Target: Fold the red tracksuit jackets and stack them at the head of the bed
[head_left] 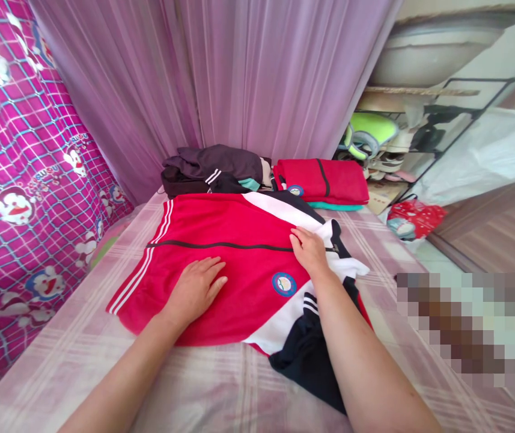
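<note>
A red, white and black zip-up jacket [234, 225] lies spread on the bed, its hem at the left and its collar at the right. The dark zipper runs across it, and a round blue badge sits on the chest. My left hand [197, 287] rests flat on the red front below the zipper, fingers stretched out. My right hand [309, 249] lies on the upper chest near the collar, fingers extended with their tips on the fabric. One black sleeve [309, 352] bends toward me, partly hidden under my right forearm.
Behind the jacket are a folded red garment [342, 180] and a pile of dark clothes [221, 165]. The bed [207, 391] has a pale plaid sheet. Purple curtains [257, 78] hang at the back, a pink cartoon cloth [50, 198] at left. A rack [464, 144] stands right.
</note>
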A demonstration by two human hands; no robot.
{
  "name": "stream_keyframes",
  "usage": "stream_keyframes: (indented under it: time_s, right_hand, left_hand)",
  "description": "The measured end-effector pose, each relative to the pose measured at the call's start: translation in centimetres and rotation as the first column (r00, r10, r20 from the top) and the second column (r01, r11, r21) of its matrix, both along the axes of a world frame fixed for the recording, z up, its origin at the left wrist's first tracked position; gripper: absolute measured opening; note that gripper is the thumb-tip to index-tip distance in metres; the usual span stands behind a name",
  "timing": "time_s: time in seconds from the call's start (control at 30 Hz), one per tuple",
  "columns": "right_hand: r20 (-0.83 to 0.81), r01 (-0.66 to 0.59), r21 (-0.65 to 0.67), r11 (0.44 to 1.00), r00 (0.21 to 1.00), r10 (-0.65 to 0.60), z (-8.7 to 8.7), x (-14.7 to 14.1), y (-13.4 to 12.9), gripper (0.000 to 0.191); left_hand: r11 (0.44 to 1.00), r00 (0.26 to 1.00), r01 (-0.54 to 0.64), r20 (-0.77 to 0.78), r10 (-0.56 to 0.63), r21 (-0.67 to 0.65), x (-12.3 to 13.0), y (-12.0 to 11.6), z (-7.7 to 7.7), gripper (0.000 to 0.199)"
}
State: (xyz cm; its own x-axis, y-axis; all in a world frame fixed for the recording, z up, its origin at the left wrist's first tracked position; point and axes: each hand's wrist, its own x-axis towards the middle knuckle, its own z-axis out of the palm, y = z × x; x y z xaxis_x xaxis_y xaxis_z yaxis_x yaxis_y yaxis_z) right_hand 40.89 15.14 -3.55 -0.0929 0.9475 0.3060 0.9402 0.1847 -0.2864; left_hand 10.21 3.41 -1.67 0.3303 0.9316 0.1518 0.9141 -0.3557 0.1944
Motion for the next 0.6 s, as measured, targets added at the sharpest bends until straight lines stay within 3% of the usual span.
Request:
stream_keyframes:
  time_s: [0.17,0.3,0.43,0.53,0.6]
  right_hand:
    - [-0.091,-0.014,0.029,0.999,0.996,0.017,0.6,0.0,-0.3,0.050]
    - [-0.078,-0.021,0.036,0.999,0.997,0.024,1.1,-0.1,-0.4,0.049]
    - [-0.069,-0.066,0.061,0.996,0.995,0.070,1.9,-1.2,-0.7,0.047]
    - [-0.079,-0.142,0.077,0.987,0.986,0.148,1.8,-2.4,-1.1,0.044]
    - [-0.066,-0.186,0.046,0.981,0.980,0.189,1.3,-2.9,-1.4,0.040]
  left_hand:
    - [0.966,0.966,0.244,-0.060,-0.250,-0.087,5.0,2.1,-0.1,0.052]
    - [0.974,0.974,0.198,-0.086,-0.208,-0.113,4.8,3.1,-1.4,0.053]
    - [0.998,0.991,0.069,-0.114,-0.067,0.013,1.5,3.2,-1.5,0.053]
    - [0.979,0.969,-0.165,-0.165,0.183,0.118,-1.6,3.2,-1.1,0.054]
    - [0.948,0.927,-0.298,-0.201,0.316,0.116,-3.1,3.2,-1.1,0.055]
